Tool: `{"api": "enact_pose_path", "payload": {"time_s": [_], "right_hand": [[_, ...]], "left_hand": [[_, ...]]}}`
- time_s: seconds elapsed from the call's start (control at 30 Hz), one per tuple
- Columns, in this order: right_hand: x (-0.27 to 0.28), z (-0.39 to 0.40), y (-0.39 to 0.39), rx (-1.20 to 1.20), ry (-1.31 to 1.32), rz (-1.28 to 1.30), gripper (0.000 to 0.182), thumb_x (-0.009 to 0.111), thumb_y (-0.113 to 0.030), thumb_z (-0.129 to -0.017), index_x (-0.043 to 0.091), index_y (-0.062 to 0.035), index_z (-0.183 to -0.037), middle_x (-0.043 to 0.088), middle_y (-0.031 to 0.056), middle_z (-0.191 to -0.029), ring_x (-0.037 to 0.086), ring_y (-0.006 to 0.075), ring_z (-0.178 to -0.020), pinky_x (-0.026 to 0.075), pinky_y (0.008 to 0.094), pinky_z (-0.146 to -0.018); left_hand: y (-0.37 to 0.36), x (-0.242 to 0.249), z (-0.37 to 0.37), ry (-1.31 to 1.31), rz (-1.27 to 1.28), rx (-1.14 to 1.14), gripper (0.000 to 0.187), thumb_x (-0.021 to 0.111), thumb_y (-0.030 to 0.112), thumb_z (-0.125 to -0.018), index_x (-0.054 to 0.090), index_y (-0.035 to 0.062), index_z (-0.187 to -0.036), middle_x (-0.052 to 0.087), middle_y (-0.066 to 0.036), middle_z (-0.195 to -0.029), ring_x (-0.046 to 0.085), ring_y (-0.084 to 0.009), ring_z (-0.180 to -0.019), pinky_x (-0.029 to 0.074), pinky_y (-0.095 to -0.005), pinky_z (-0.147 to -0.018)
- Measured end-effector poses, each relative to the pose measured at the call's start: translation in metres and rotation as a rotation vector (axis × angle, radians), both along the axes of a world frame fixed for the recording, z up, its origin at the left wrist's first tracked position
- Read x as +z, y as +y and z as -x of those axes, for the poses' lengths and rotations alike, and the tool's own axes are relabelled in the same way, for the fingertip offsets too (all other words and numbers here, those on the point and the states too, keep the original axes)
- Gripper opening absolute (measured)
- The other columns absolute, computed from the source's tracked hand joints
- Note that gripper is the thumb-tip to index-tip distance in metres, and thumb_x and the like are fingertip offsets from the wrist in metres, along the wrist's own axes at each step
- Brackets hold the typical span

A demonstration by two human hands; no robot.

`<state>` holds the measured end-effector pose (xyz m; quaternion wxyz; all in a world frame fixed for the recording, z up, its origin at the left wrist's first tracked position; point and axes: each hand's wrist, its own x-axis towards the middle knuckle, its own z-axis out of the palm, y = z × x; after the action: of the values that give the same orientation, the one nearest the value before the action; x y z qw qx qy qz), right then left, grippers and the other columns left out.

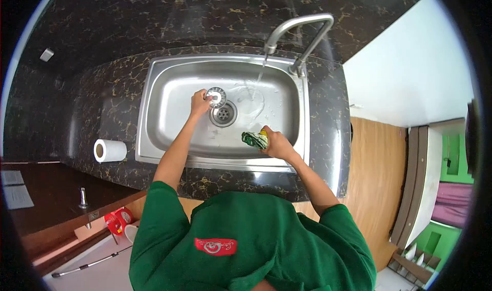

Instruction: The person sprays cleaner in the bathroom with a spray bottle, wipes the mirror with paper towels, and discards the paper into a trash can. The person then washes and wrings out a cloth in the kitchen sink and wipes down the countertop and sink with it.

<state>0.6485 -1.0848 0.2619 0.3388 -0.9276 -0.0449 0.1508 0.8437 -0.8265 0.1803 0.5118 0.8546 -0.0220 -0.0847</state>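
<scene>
In the head view, my left hand (200, 103) is closed on the edge of a round metal sink strainer (216, 97), tilted up over the drain (223, 113). My right hand (278, 144) grips a crumpled green-and-white cloth (252, 140) with some yellow at its edge, above the front right part of the steel sink (174, 101). Water runs from the faucet (271, 46) in a thin stream (262, 69) and spreads over the basin floor behind my right hand.
A white paper roll (110, 150) lies on the dark marbled counter (120, 114) left of the sink. The faucet's tall bent neck stands at the back right corner. Wooden floor (376, 168) shows to the right, and a red container (119, 220) at lower left.
</scene>
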Motion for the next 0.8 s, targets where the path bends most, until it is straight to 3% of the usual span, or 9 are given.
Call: {"api": "enact_pose_path", "payload": {"time_s": [0.03, 0.13, 0.3, 0.4, 0.6, 0.8], "right_hand": [[0.0, 0.005, -0.002, -0.012, -0.036, -0.029, 0.051, 0.074, -0.01, -0.061, 0.044, -0.0012, -0.102, 0.061, 0.025, -0.077, 0.06, 0.0424, -0.077, 0.049, 0.0469, -0.066], [0.0, 0.014, -0.006, -0.065, -0.062, -0.064, 0.052, 0.074, -0.011, -0.061, 0.044, -0.0015, -0.103, 0.062, 0.0244, -0.077, 0.06, 0.0421, -0.077, 0.049, 0.0471, -0.066], [-0.006, 0.017, -0.004, -0.096, -0.059, -0.003, 0.051, 0.072, -0.01, -0.062, 0.042, -0.0043, -0.103, 0.061, 0.0229, -0.078, 0.06, 0.0423, -0.077, 0.048, 0.049, -0.067], [-0.007, 0.018, -0.002, -0.139, -0.052, 0.024, 0.048, 0.069, -0.009, -0.063, 0.042, -0.005, -0.102, 0.061, 0.0232, -0.078, 0.06, 0.0423, -0.077, 0.048, 0.0494, -0.067], [-0.003, 0.018, 0.001, -0.161, -0.038, 0.072, 0.045, 0.065, -0.007, -0.066, 0.04, -0.0057, -0.104, 0.061, 0.0229, -0.081, 0.06, 0.0422, -0.077, 0.048, 0.0498, -0.066], [0.004, 0.018, 0.003, -0.169, -0.066, 0.021, 0.055, 0.072, -0.02, -0.068, 0.038, -0.0088, -0.11, 0.061, 0.0229, -0.085, 0.06, 0.0419, -0.079, 0.048, 0.0483, -0.068]], "left_hand": [[-0.017, -0.002, 0.002, -0.023, 0.077, -0.01, 0.015, 0.063, 0.004, -0.079, 0.053, -0.0052, -0.075, 0.055, -0.008, -0.063, 0.06, -0.0148, -0.05, 0.049, -0.0275, -0.038], [-0.061, 0.001, 0.008, 0.029, 0.263, -0.001, 0.013, 0.061, 0.003, -0.081, 0.052, -0.0051, -0.076, 0.055, -0.007, -0.063, 0.06, -0.014, -0.052, 0.05, -0.0268, -0.04], [-0.099, 0.014, 0.015, 0.021, 0.231, -0.026, 0.01, 0.059, 0.002, -0.082, 0.055, -0.0059, -0.085, 0.059, -0.01, -0.068, 0.059, -0.0136, -0.051, 0.049, -0.0259, -0.04], [-0.107, 0.017, 0.017, 0.015, 0.244, -0.038, 0.008, 0.058, 0.003, -0.083, 0.054, -0.0044, -0.082, 0.056, -0.005, -0.066, 0.057, -0.0109, -0.05, 0.048, -0.0237, -0.041], [-0.102, 0.014, 0.014, 0.045, 0.231, -0.041, 0.009, 0.059, 0.002, -0.082, 0.054, -0.0047, -0.084, 0.056, -0.006, -0.068, 0.057, -0.0105, -0.053, 0.05, -0.0243, -0.042], [-0.047, -0.011, -0.001, 0.115, 0.016, -0.057, 0.011, 0.06, 0.002, -0.082, 0.056, -0.0045, -0.09, 0.057, -0.008, -0.072, 0.058, -0.0135, -0.054, 0.051, -0.0261, -0.041]]}}
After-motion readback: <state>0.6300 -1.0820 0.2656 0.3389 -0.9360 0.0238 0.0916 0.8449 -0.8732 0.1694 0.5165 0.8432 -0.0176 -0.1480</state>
